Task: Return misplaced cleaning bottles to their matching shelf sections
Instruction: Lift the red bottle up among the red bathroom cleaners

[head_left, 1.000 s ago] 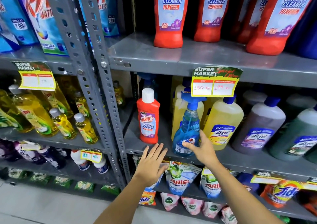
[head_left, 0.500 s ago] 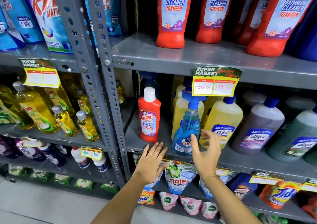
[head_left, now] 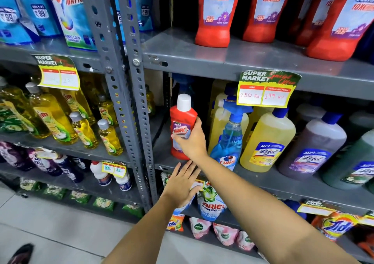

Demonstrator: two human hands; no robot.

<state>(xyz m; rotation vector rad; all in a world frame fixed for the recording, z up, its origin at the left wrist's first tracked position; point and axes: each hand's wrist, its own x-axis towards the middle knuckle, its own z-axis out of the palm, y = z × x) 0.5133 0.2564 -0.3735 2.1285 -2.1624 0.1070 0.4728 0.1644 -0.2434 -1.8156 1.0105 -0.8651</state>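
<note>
A small red Harpic bottle (head_left: 181, 120) with a white cap stands upright at the left end of the middle shelf (head_left: 283, 179). My right hand (head_left: 192, 140) is wrapped around its lower front, fingers across the label. My left hand (head_left: 182, 182) hovers below it at the shelf's front edge, fingers spread and holding nothing. Large red Harpic bathroom cleaner bottles (head_left: 216, 12) line the shelf above. A blue Colin spray bottle (head_left: 228, 140) stands just right of my right hand.
Yellow, purple and green Lizol bottles (head_left: 267, 142) fill the middle shelf to the right. A grey perforated upright (head_left: 129, 93) divides the racks; yellow Vim bottles (head_left: 52, 120) stand to its left. Detergent pouches (head_left: 210, 203) hang below. A yellow price tag (head_left: 265, 93) hangs from the upper shelf.
My right hand has left the Colin spray bottle, moved left and closed on the small red Harpic bottle. My left hand has stayed low at the shelf edge.
</note>
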